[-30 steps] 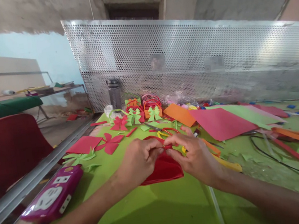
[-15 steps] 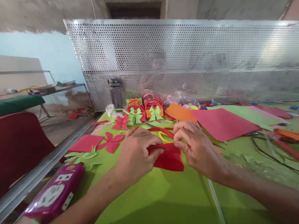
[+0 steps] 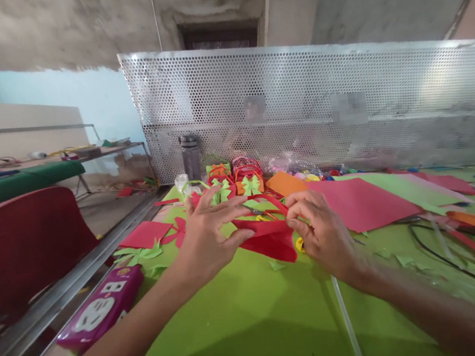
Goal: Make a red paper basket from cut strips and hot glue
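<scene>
The red paper (image 3: 271, 242), folded into a small pouch-like shape, sits just above the green table (image 3: 238, 322) at the middle of the view, between the two hands. The right hand (image 3: 324, 233) is closed on it, thumb and forefinger nipping its right top corner. The left hand (image 3: 209, 233) is spread wide, fingers fanned over the paper's far edge and only the thumb meeting its left end, so it steadies rather than grips. By my reading, a fold is being shaped. It would go best with the right pinch firm at the corner, the left thumb pressing the crease flat against the layers, and the fanned fingers clear of the red strip (image 3: 266, 199) looping just behind. A yellow ring (image 3: 300, 245) lies beside the right hand. Farther back stand small paper baskets (image 3: 246, 181) with bows, a bottle (image 3: 190, 156), a pink sheet (image 3: 353, 203) and a perforated metal screen (image 3: 296, 95). A purple power strip (image 3: 101, 307) rests near the left forearm, and a black cable (image 3: 445, 250) runs off to the right.
</scene>
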`<state>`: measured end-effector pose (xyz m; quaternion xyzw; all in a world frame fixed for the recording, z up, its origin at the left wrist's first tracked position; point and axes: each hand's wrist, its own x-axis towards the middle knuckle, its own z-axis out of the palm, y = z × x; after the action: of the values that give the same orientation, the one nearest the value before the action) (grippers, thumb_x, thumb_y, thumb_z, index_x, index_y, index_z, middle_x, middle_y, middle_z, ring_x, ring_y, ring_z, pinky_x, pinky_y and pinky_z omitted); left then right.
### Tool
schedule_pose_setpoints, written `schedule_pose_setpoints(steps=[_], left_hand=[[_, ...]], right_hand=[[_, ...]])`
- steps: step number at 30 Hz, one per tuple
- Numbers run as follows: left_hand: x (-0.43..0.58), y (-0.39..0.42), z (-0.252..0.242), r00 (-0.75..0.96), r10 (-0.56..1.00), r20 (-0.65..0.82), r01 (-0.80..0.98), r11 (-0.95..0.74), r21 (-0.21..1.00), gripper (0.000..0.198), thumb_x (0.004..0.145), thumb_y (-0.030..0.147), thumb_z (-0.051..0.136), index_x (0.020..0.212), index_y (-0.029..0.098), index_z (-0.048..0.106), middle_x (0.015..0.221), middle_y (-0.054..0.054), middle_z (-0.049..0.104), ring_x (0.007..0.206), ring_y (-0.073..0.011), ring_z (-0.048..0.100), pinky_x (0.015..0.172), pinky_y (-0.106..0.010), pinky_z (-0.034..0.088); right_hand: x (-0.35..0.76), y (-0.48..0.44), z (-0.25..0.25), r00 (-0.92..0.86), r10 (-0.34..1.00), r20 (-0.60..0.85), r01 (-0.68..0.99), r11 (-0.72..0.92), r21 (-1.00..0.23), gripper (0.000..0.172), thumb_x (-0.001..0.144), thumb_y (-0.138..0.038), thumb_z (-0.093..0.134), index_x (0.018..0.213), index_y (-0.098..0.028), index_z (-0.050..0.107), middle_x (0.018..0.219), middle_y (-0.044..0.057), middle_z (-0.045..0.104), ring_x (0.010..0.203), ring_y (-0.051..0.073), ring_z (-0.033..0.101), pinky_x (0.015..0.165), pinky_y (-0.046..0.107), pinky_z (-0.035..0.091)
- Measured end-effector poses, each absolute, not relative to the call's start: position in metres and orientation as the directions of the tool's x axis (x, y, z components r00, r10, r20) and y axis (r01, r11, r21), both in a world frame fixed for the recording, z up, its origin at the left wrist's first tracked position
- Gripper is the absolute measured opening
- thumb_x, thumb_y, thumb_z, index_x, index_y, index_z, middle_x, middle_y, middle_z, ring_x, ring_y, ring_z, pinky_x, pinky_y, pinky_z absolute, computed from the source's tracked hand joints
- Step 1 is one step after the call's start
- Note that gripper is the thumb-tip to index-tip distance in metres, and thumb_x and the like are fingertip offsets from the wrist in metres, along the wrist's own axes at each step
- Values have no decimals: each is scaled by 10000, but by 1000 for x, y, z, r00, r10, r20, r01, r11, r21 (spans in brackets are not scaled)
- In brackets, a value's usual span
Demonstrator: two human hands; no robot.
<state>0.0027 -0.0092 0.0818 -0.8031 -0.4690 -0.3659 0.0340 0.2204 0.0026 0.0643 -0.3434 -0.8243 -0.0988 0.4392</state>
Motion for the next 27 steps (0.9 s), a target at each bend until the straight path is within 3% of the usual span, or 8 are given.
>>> schedule_pose_setpoints(steps=[2,5,11,14,27], left_hand=[[2,-6,81,280,789,547,707,-555,438,305,758,367,671,1050,281,666,1199,-18,633,1294,-309,361,1066,-646,133],[4,-8,82,301,836,458,585,-541,604,309,785,312,644,1085,239,656,1171,-47,649,1180,-234,515,1035,-492,366],[9,-13,80,295,898,327,546,-439,714,393,773,345,647,1146,224,630,1188,-67,638,1009,-213,632,772,-306,560],[10,-10,75,271,908,320,521,-418,744,382,767,351,645,1123,213,645,1165,-81,651,877,-199,672,632,-266,570],[17,-12,70,145,926,348,545,-368,754,145,766,195,579,782,187,723,778,-15,738,646,-145,647,565,-237,494]], right_hand=[[222,5,63,-371,492,788,650,743,-158,137,876,-138,418,767,-219,440,919,54,532,902,205,519,764,372,392],[224,7,61,-361,495,790,644,745,-173,129,879,-153,426,768,-215,447,925,58,532,905,207,517,759,367,402],[225,7,57,-362,487,795,636,753,-172,127,891,-177,436,769,-212,448,916,61,539,896,205,519,756,357,412],[226,7,57,-356,495,793,640,747,-179,122,888,-189,443,768,-215,452,918,63,549,891,206,526,746,352,418],[225,6,55,-385,460,800,652,749,-117,152,897,-184,429,750,-212,455,884,62,577,860,202,544,739,352,411]])
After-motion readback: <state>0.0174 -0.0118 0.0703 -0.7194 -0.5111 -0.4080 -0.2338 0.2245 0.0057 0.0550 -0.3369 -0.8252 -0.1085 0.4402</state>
